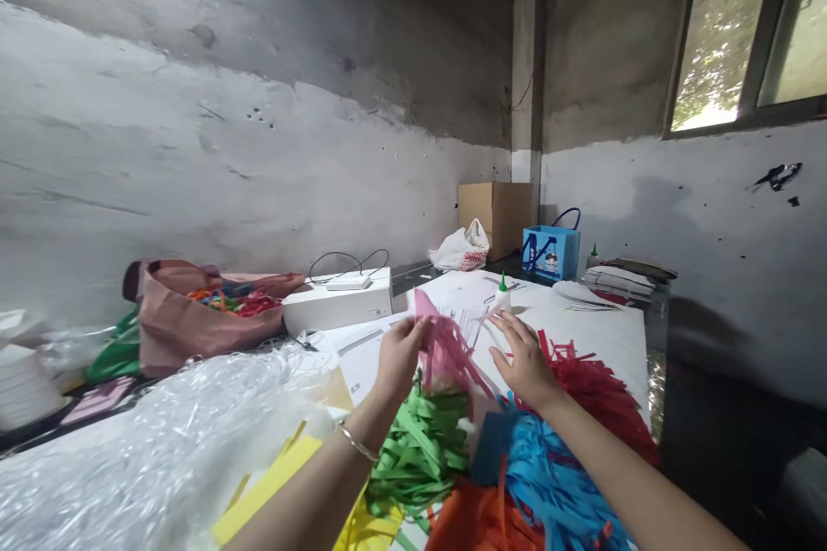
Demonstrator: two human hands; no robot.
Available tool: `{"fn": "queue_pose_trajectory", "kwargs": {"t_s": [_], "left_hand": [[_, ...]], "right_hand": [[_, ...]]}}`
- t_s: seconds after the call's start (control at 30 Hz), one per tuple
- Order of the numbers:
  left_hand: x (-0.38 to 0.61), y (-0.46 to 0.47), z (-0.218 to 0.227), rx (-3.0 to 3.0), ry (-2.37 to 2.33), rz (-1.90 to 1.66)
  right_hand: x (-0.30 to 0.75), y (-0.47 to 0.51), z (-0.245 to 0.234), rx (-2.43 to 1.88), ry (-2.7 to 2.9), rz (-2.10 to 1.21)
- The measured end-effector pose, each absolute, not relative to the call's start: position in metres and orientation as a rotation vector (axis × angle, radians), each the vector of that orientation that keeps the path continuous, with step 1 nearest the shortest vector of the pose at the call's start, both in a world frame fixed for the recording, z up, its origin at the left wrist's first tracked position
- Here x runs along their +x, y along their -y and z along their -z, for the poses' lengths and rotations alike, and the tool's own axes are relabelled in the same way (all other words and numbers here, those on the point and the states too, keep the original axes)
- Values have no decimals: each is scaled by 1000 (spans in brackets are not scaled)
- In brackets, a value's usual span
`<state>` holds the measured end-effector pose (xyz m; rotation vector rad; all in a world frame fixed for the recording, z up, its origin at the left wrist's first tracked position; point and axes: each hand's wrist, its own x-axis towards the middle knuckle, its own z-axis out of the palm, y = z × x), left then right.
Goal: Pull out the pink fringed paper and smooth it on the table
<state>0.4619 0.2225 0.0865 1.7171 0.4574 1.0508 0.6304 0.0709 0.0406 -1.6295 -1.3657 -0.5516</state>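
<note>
My left hand (399, 355) pinches the top edge of a pink fringed paper piece (445, 350) and holds it up over the table. My right hand (523, 357) is spread open beside it, fingers touching the pink strips' right side. Below the hands lie heaps of cut fringed paper: green (423, 448), blue (543, 473), red (598, 392), orange (481, 521) and yellow strips (275, 482). A small glue bottle with a green cap (502, 293) stands just beyond my right hand on white printed sheets (462, 293).
Crinkled clear plastic (161, 439) covers the near left. A pink bag of coloured scraps (207, 314), a white box with a charger (339, 301), a cardboard box (494, 215), a white plastic bag (462, 250) and a blue gift bag (550, 251) stand behind. The table's right edge (649, 362) drops off.
</note>
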Motion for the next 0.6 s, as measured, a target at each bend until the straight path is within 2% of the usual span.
{"fn": "queue_pose_trajectory", "kwargs": {"t_s": [0.13, 0.23, 0.4, 0.6], "left_hand": [[462, -207, -141, 1585, -297, -1130], [461, -179, -154, 1517, -244, -1048], [433, -144, -119, 1403, -308, -882], [390, -144, -58, 1346, -430, -774]], "right_hand": [[603, -57, -64, -1422, 1389, 748], [586, -54, -80, -1328, 1438, 812], [569, -51, -86, -1295, 1671, 691], [547, -42, -60, -1363, 1750, 281]]}}
